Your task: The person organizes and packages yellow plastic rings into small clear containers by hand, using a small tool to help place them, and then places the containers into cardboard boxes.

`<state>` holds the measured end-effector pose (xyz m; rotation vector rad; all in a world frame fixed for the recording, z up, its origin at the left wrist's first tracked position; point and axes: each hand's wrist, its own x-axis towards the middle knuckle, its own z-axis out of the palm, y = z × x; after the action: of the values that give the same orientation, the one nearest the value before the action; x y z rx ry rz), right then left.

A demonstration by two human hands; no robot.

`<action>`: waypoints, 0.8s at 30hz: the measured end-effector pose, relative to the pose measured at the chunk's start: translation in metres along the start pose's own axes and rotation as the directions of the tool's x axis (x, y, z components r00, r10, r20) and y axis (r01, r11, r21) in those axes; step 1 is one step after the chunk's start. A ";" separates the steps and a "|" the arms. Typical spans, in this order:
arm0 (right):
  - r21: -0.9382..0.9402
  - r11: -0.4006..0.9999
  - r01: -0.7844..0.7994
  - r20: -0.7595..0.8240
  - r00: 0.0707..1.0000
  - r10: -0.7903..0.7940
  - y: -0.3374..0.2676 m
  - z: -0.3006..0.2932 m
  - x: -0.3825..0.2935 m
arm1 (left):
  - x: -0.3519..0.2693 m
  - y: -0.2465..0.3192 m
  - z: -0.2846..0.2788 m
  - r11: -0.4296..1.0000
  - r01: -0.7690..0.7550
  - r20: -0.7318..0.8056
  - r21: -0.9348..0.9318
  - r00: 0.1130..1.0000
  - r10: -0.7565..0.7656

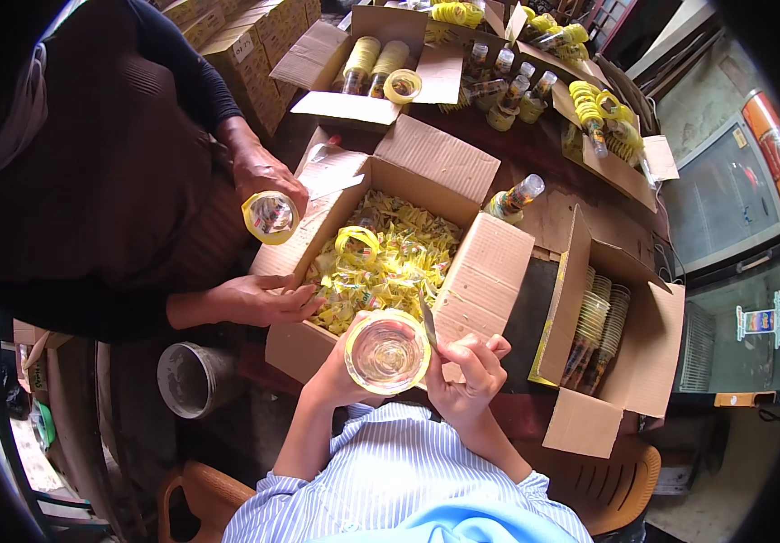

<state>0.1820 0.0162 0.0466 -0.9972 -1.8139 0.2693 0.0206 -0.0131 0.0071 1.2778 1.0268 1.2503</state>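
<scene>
My left hand (336,377) is wrapped around a clear plastic cup (388,351), its mouth facing up at the camera. The cup has a yellow rim and looks empty inside. In my right hand (468,377) is a small knife blade (429,324), pinched beside the cup's right edge and pointing away from me. Whether the blade touches the rim I cannot tell. Just beyond my hands stands an open cardboard box (420,183) full of small yellow wrapped sachets (397,271). A yellow ring-shaped piece (357,243) lies on top of the sachets.
At the left, another person's hand (269,180) grips a yellow-rimmed cup (270,217); their other hand (247,300) reaches over the box edge. Stacked cups (597,319) fill a box (648,339) at right. More cups (522,193) stand beyond. A bucket (188,380) sits lower left.
</scene>
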 end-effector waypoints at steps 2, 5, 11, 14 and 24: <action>-0.004 1.000 0.005 0.006 1.000 -0.005 0.000 0.001 -0.001 | 0.000 0.000 -0.001 1.000 -0.022 -0.028 -0.022 0.999 0.021; 0.006 1.000 0.031 -0.008 0.999 -0.031 0.002 0.001 -0.003 | 0.002 0.004 -0.004 1.000 -0.012 0.016 -0.007 1.000 0.012; 0.000 1.000 0.027 0.014 1.000 -0.027 0.005 0.002 -0.001 | 0.002 0.001 -0.005 0.996 -0.049 0.116 0.068 0.992 0.040; 0.011 1.000 0.020 0.006 1.000 -0.020 0.005 0.002 -0.003 | 0.001 0.000 -0.004 0.993 -0.023 0.084 -0.119 0.996 0.033; 0.030 0.998 0.056 -0.021 0.998 -0.055 -0.003 0.003 -0.006 | 0.001 -0.003 -0.001 0.935 -0.022 0.010 -0.354 1.000 0.028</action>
<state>0.1791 0.0107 0.0425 -0.9236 -1.8113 0.2512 0.0204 -0.0115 0.0043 1.0207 0.7334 1.3711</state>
